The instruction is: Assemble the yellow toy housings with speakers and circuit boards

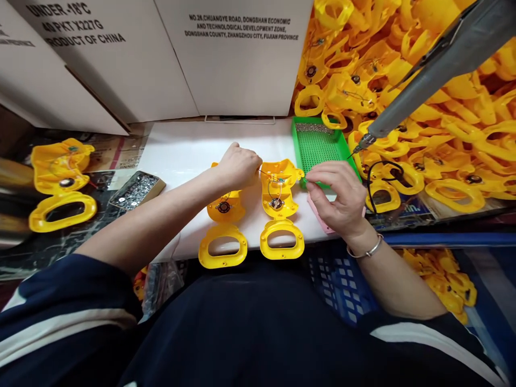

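Along the near edge of the white tabletop (181, 145) we see two yellow rings (282, 255); they look like light, stiff plastic, best taken by the rim. Just beyond the right one, touching or nearly so, lies the right yellow shell (287, 194), hollow side up. We judge it light and rigid, smooth enough to skid at a nudge, but the fine wiring and the round black part (276, 203) inside seem fragile, so we would hold it by its outer walls. The left yellow shell (226, 217) sits beside it, partly hidden.

Our right hand (337, 196) comes in from the near right, thumb and forefinger tips drawn close together by the right shell's right edge; whether they grip anything we cannot tell. Our left hand (241, 165), its arm (165, 212) stretched diagonally from the near left, curls knuckles up between the shells, seemingly pinching a thin wire (268, 174).

Farther off to the right we have a green tray (296, 141), a slanting driver (427, 80) with its tip beside it, and white cartons (242, 75) behind.
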A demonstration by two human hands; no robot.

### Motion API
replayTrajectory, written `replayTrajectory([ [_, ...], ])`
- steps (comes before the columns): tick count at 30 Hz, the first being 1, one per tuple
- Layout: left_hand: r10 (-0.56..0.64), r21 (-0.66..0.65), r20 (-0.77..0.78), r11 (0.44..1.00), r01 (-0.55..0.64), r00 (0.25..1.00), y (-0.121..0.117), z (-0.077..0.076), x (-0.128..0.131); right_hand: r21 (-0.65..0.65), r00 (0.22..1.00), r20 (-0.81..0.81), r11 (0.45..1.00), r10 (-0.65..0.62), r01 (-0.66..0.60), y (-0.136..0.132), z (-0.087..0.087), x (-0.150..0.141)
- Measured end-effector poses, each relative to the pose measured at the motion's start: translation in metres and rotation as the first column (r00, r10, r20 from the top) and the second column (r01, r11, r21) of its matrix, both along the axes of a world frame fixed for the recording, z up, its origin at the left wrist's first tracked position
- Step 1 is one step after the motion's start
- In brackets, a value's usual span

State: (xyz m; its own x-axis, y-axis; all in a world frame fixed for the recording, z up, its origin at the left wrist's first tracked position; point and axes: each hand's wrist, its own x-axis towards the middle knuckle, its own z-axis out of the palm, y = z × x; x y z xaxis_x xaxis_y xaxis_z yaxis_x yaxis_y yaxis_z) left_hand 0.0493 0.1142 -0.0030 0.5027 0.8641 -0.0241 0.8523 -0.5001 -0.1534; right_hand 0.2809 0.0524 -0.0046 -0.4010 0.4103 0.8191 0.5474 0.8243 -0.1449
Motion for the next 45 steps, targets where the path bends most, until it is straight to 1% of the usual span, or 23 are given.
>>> replayTrajectory([
  [4, 0.048, 0.095, 0.137, 0.994, -0.061, 0.989, -0.012, -0.002, -0.001, -0.022, 0.999, -0.051, 1.000, 0.009, -0.010, 0.000, -0.006, 0.002],
  [6, 0.032, 0.142, 0.191, 0.988, -0.060, 0.981, -0.022, -0.004, -0.001, -0.047, 0.998, -0.062, 0.999, 0.005, -0.008, 0.000, -0.008, 0.001],
  [10, -0.159, 0.216, 0.231, 0.970, 0.109, 0.960, -0.042, -0.010, -0.002, -0.146, 0.996, -0.076, 0.989, -0.039, 0.028, -0.002, -0.009, -0.003],
  [13, -0.310, 0.253, 0.191, 0.932, 0.258, 0.931, -0.052, -0.016, -0.002, -0.261, 0.987, -0.103, 0.961, -0.124, 0.094, -0.004, -0.007, -0.008],
  [16, -0.376, 0.250, 0.140, 0.908, 0.335, 0.916, -0.058, -0.017, -0.001, -0.351, 0.975, -0.143, 0.929, -0.172, 0.112, -0.006, -0.002, -0.011],
  [19, -0.417, 0.201, 0.081, 0.896, 0.395, 0.905, -0.061, -0.013, 0.002, -0.395, 0.986, -0.108, 0.915, -0.129, 0.077, -0.005, 0.005, -0.012],
  [21, -0.440, 0.165, 0.037, 0.888, 0.428, 0.897, -0.062, -0.009, 0.005, -0.465, 0.996, -0.038, 0.884, -0.079, 0.053, -0.005, 0.010, -0.012],
  [23, -0.446, 0.129, 0.008, 0.888, 0.441, 0.895, -0.063, -0.004, 0.008, -0.596, 0.999, 0.030, 0.801, -0.039, 0.050, -0.005, 0.016, -0.012],
  [24, -0.444, 0.112, 0.005, 0.891, 0.441, 0.896, -0.063, -0.002, 0.009, -0.675, 0.999, 0.050, 0.736, -0.020, 0.048, -0.006, 0.018, -0.013],
  [27, -0.446, 0.076, 0.034, 0.893, 0.443, 0.894, -0.064, -0.001, 0.010, -0.875, 0.999, 0.012, 0.485, 0.032, -0.004, -0.009, 0.022, -0.014],
  [29, -0.450, 0.098, 0.107, 0.892, 0.441, 0.887, -0.065, -0.004, 0.009, -0.942, 0.997, -0.072, 0.326, 0.039, -0.081, -0.011, 0.021, -0.014],
  [30, -0.439, 0.130, 0.174, 0.898, 0.421, 0.882, -0.067, -0.007, 0.008, -0.956, 0.992, -0.124, 0.264, 0.028, -0.127, -0.011, 0.019, -0.014],
  [32, -0.371, 0.203, 0.405, 0.928, 0.313, 0.836, -0.073, -0.012, 0.007, -0.958, 0.969, -0.243, 0.166, -0.031, -0.235, -0.012, 0.014, -0.014],
  [33, -0.306, 0.203, 0.561, 0.952, 0.231, 0.769, -0.077, -0.014, 0.007, -0.949, 0.951, -0.300, 0.125, -0.070, -0.290, -0.011, 0.012, -0.014],
  [34, -0.212, 0.144, 0.716, 0.977, 0.157, 0.665, -0.081, -0.016, 0.007, -0.936, 0.930, -0.349, 0.089, -0.111, -0.341, -0.011, 0.009, -0.015],
  [35, -0.082, 0.021, 0.841, 0.993, 0.119, 0.535, -0.086, -0.017, 0.007, -0.922, 0.910, -0.388, 0.057, -0.148, -0.383, -0.011, 0.006, -0.015],
  [36, 0.078, -0.142, 0.913, 0.981, 0.131, 0.400, -0.090, -0.017, 0.008, -0.908, 0.891, -0.416, 0.034, -0.179, -0.417, -0.011, 0.004, -0.016],
  [37, 0.248, -0.308, 0.924, 0.934, 0.182, 0.290, -0.094, -0.017, 0.008, -0.897, 0.877, -0.436, 0.025, -0.203, -0.441, -0.011, 0.002, -0.018],
  [38, 0.398, -0.444, 0.892, 0.860, 0.250, 0.215, -0.097, -0.017, 0.009, -0.890, 0.867, -0.450, 0.031, -0.216, -0.454, -0.011, 0.000, -0.020],
  [39, 0.511, -0.538, 0.842, 0.782, 0.315, 0.170, -0.099, -0.018, 0.010, -0.887, 0.861, -0.459, 0.052, -0.221, -0.459, -0.011, -0.002, -0.022],
  [40, 0.584, -0.590, 0.800, 0.720, 0.365, 0.141, -0.100, -0.018, 0.011, -0.887, 0.861, -0.461, 0.076, -0.216, -0.456, -0.011, -0.003, -0.024],
  [41, 0.622, -0.609, 0.775, 0.687, 0.396, 0.114, -0.100, -0.019, 0.012, -0.890, 0.866, -0.457, 0.100, -0.202, -0.446, -0.011, -0.004, -0.026],
  [45, 0.652, -0.608, 0.757, 0.672, 0.423, 0.051, -0.096, -0.024, 0.013, -0.911, 0.915, -0.388, 0.196, -0.108, -0.363, -0.013, -0.007, -0.031],
])
